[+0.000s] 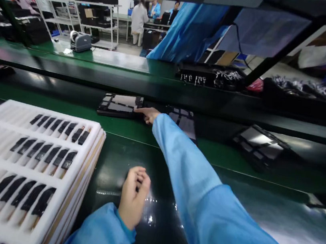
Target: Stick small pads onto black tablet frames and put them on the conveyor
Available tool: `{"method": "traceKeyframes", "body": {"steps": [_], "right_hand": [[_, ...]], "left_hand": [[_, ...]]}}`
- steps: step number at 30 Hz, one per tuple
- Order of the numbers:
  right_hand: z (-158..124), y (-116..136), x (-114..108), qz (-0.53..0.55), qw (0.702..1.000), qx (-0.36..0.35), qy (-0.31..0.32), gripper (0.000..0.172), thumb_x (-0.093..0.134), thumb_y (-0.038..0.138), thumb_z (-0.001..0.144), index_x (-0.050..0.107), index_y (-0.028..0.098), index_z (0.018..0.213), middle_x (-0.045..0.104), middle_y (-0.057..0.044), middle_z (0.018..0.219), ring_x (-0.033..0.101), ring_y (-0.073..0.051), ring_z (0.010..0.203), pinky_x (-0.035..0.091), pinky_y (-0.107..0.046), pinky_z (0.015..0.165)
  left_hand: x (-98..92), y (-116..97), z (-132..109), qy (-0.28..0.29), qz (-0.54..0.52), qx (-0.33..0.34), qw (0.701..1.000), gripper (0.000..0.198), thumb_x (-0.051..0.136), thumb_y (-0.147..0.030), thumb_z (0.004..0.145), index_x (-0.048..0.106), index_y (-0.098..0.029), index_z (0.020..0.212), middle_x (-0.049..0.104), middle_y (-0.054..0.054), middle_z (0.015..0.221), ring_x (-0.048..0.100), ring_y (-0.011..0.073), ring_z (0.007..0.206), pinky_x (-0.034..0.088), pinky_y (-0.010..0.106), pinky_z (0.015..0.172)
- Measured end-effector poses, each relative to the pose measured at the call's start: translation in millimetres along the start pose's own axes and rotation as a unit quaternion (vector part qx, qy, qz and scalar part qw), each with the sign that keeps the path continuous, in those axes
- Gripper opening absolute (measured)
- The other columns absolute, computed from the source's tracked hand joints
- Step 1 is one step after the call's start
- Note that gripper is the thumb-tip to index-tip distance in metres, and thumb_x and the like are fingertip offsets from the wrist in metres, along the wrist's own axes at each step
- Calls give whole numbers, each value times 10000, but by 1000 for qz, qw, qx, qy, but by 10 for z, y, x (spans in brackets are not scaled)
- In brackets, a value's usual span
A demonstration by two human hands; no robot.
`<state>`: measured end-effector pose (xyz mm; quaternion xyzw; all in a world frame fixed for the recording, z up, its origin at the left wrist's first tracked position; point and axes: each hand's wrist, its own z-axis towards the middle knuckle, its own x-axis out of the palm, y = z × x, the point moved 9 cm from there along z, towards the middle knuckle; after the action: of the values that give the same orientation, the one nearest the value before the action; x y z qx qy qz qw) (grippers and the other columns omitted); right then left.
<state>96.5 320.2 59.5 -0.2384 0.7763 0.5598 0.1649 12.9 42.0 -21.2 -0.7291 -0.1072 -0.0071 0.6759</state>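
My right hand (148,114) reaches far forward with its index finger stretched out. The fingertip is at the right end of a flat, open-backed tablet-like device (121,105) with grey panels; whether it touches or only points is hard to tell. My left hand (134,194) is curled above the dark work surface, and nothing shows in it. To its left stands a white foam tray (45,115), its slots partly filled with rows of small black parts with copper-coloured ends (45,152).
A second open device (182,122) lies behind my right sleeve, and a third (261,146) lies farther right on the green belt (71,105). Beyond the ledge are a tape dispenser (81,42) and black bins of parts (212,75). A shelf beam crosses overhead. People work in the background.
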Motion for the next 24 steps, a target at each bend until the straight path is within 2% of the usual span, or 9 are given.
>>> {"method": "traceKeyframes", "body": {"steps": [2,4,6,8,10,13,17,21,24], "right_hand": [[-488,-182,57,48,998,3,51,380,746,487,1069,735,152,1249,765,-80,1150,736,-188,924,651,-355,807],[-1200,-443,29,97,991,-12,97,406,792,534,1003,758,129,998,703,-41,858,582,-132,681,488,-273,617],[-2048,-792,-68,133,979,-26,154,470,883,595,864,733,155,794,606,4,698,475,-114,613,376,-271,577],[-2872,-1224,-293,160,971,-29,173,596,801,759,821,709,181,713,609,-14,686,484,-137,629,394,-298,616],[-3551,-1687,-624,228,963,-26,139,637,675,811,894,697,203,703,647,-49,777,581,-196,768,467,-340,741],[-4269,-2522,-1196,285,956,62,-34,664,681,851,908,761,209,760,516,5,651,434,-165,659,367,-323,681],[-4835,-3110,-1581,355,908,107,-193,629,796,850,828,789,223,874,469,30,573,407,-168,628,368,-312,682],[-4940,-3123,-1573,388,892,81,-218,635,950,772,721,815,213,990,598,10,678,517,-174,677,437,-310,695],[-4867,-3036,-1483,390,896,49,-207,611,984,715,716,811,222,1033,637,11,723,572,-181,696,491,-326,719]], "left_hand": [[-101,-30,175,-37,-44,-25,998,524,721,-586,1035,653,-189,1370,702,119,1320,713,225,1135,645,369,928],[-187,-73,356,-63,-86,-46,993,562,676,-576,1067,623,-179,1462,665,138,1446,702,252,1236,664,447,1023],[-225,-103,482,-68,-105,-70,990,548,690,-548,1069,634,-177,1468,677,135,1440,704,257,1254,659,482,1075],[-222,-113,500,-59,-96,-99,989,520,721,-504,1060,646,-175,1455,685,129,1425,707,253,1244,660,482,1078],[-155,-122,404,-21,-73,-127,989,502,737,-471,1054,648,-174,1449,684,125,1420,707,249,1234,664,473,1067],[131,-129,87,110,-41,-160,980,488,743,-455,1053,652,-172,1439,693,119,1397,715,238,1202,672,452,1039],[778,45,-560,330,7,-206,921,460,748,-462,1050,680,-160,1391,715,111,1357,725,230,1176,673,442,1033],[1306,471,-1101,475,89,-248,839,461,743,-475,1053,684,-158,1382,719,114,1352,727,232,1189,671,455,1049],[1407,655,-1227,517,174,-237,804,484,737,-481,1056,670,-164,1415,712,119,1370,725,238,1201,673,460,1050]]}}
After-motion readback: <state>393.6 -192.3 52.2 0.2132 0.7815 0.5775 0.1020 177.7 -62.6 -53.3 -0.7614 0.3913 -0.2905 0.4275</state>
